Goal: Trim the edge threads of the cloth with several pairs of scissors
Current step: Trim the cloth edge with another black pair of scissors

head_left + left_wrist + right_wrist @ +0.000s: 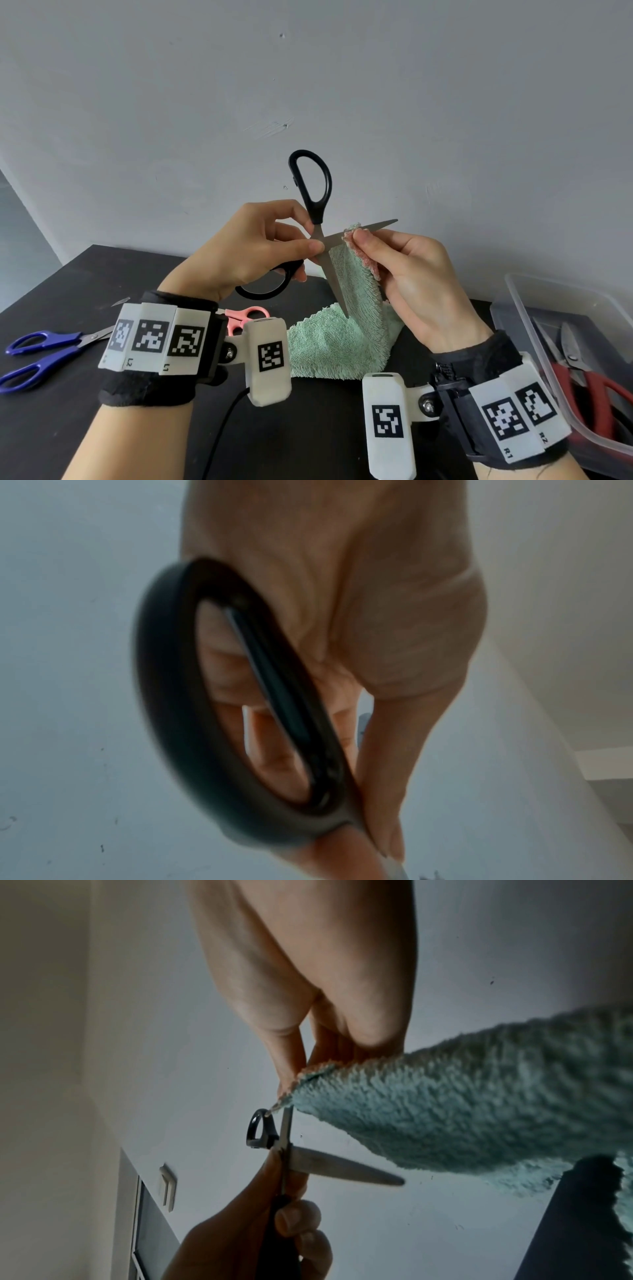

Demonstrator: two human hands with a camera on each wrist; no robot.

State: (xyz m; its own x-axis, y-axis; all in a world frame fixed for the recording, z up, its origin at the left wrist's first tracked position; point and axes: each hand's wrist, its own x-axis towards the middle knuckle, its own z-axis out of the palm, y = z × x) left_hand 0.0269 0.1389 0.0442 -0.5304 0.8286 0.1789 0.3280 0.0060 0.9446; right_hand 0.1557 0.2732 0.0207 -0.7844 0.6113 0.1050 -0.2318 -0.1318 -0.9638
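The green cloth [329, 339] trails on the dark table [85, 274], its corner pinched up by the right hand [421, 284], likely to tension the edge. The left hand [253, 250] grips the black scissors [317, 219] (blades spread wide) at that corner.

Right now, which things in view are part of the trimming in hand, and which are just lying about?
In use:
left hand
black scissors, blades open
green cloth
right hand, pinching its corner

Lying about:
blue scissors
pink scissors
clear bin holding red-handled cutters
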